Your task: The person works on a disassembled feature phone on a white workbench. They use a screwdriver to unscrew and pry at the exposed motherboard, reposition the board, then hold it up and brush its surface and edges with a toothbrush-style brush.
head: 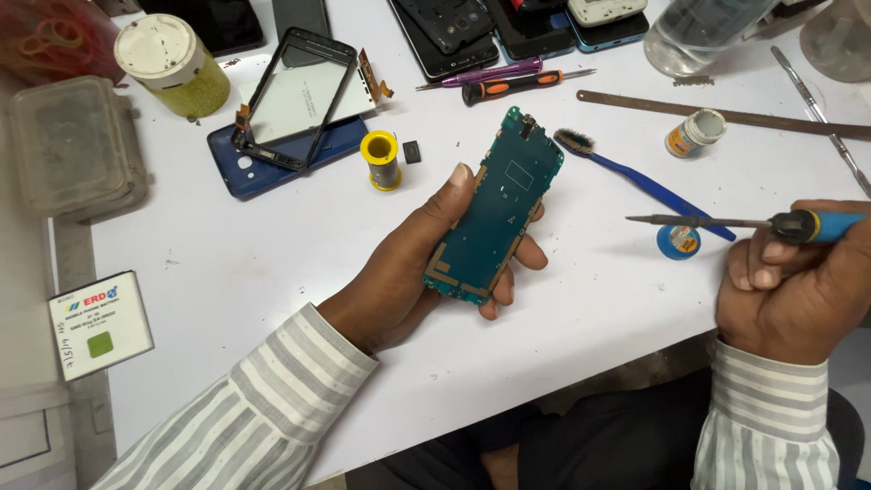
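Nearest us, our right hand (798, 281) is closed around a soldering iron (762, 222), tip pointing left, well apart from the work. Our left hand (426, 263) grips a green phone circuit board (494, 213) by its edges, above the white table (227, 263). We'd judge it best to brace both wrists before touching down. Beyond lie a blue toothbrush (635, 177) and a solder spool (381, 159).

At your far left, on the surface's (227, 272) edge, lies a white rectangular box (100, 324) with a green square on its label. Up top, dark phone screens (445, 32) lie side by side, and a small white pot (696, 132) wears an orange label.
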`<control>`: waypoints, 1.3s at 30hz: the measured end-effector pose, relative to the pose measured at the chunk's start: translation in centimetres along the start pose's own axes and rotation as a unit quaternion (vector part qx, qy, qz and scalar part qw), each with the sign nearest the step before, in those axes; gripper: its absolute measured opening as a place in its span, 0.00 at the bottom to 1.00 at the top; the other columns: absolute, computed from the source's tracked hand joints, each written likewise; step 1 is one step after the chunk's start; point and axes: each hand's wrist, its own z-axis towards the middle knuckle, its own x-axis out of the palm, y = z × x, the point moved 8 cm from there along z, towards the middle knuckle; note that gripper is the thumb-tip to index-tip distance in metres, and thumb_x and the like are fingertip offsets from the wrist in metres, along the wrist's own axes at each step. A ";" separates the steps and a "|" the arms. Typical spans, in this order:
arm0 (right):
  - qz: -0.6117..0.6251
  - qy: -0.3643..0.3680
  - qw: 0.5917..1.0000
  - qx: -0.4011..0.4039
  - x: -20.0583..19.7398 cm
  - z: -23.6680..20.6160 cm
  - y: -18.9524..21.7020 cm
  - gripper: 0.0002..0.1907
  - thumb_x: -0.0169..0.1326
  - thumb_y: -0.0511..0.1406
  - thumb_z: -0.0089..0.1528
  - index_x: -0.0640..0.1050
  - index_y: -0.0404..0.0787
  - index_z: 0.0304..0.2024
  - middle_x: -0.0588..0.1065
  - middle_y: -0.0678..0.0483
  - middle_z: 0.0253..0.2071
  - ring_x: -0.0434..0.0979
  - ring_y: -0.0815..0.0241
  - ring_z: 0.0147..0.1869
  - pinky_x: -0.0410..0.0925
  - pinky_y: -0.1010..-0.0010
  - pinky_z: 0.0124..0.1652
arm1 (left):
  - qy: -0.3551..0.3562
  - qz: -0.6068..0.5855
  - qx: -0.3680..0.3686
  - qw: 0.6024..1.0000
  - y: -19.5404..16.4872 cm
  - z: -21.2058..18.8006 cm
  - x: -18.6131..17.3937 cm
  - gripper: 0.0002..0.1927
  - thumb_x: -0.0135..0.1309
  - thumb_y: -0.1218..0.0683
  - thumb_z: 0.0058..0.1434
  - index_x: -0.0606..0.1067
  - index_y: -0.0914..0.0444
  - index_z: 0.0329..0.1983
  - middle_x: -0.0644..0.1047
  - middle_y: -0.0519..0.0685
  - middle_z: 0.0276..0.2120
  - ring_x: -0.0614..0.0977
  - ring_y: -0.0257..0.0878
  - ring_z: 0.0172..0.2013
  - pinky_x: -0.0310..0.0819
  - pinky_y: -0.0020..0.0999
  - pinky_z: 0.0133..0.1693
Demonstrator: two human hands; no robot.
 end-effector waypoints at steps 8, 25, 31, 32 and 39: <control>0.003 -0.005 1.000 -0.010 1.4 -0.1 0.8 0.23 0.43 0.49 0.79 0.72 0.38 0.42 0.69 0.53 0.27 0.64 0.67 0.25 0.59 0.78 0.27 | -0.004 -0.014 0.000 1.000 0.6 0.2 -0.4 0.37 0.41 0.36 0.69 0.66 0.70 0.66 0.79 0.55 0.46 0.84 0.40 0.40 0.84 0.39 0.42; 0.133 -0.084 0.987 0.022 -7.9 0.8 8.1 0.19 0.47 0.47 0.82 0.75 0.38 0.51 0.75 0.54 0.37 0.67 0.68 0.30 0.61 0.78 0.33 | -0.016 0.027 0.001 1.000 4.1 -1.7 -4.6 0.37 0.60 0.50 0.61 0.64 0.73 0.69 0.79 0.67 0.55 0.83 0.58 0.58 0.72 0.56 0.60; 0.057 -0.176 0.982 -0.024 -17.0 0.0 13.7 0.12 0.48 0.41 0.76 0.76 0.38 0.49 0.77 0.54 0.38 0.69 0.64 0.31 0.62 0.71 0.36 | -0.011 0.027 0.021 0.999 5.9 -0.1 -5.8 0.38 0.60 0.54 0.60 0.62 0.74 0.70 0.77 0.71 0.56 0.80 0.63 0.58 0.67 0.60 0.60; 0.043 -0.185 0.981 -0.035 -18.4 -0.3 14.6 0.12 0.48 0.40 0.75 0.76 0.38 0.49 0.77 0.54 0.38 0.70 0.64 0.31 0.62 0.70 0.36 | -0.002 0.022 0.028 0.999 6.2 0.4 -4.7 0.38 0.61 0.55 0.60 0.62 0.75 0.70 0.77 0.71 0.56 0.81 0.63 0.59 0.66 0.60 0.60; -0.029 -0.277 0.955 -0.100 -27.4 0.0 19.7 0.12 0.50 0.40 0.79 0.75 0.40 0.45 0.76 0.53 0.35 0.70 0.61 0.32 0.63 0.68 0.34 | 0.064 0.182 -0.050 0.980 7.5 6.5 8.4 0.37 0.65 0.53 0.50 0.69 0.66 0.64 0.82 0.56 0.53 0.84 0.41 0.53 0.73 0.40 0.56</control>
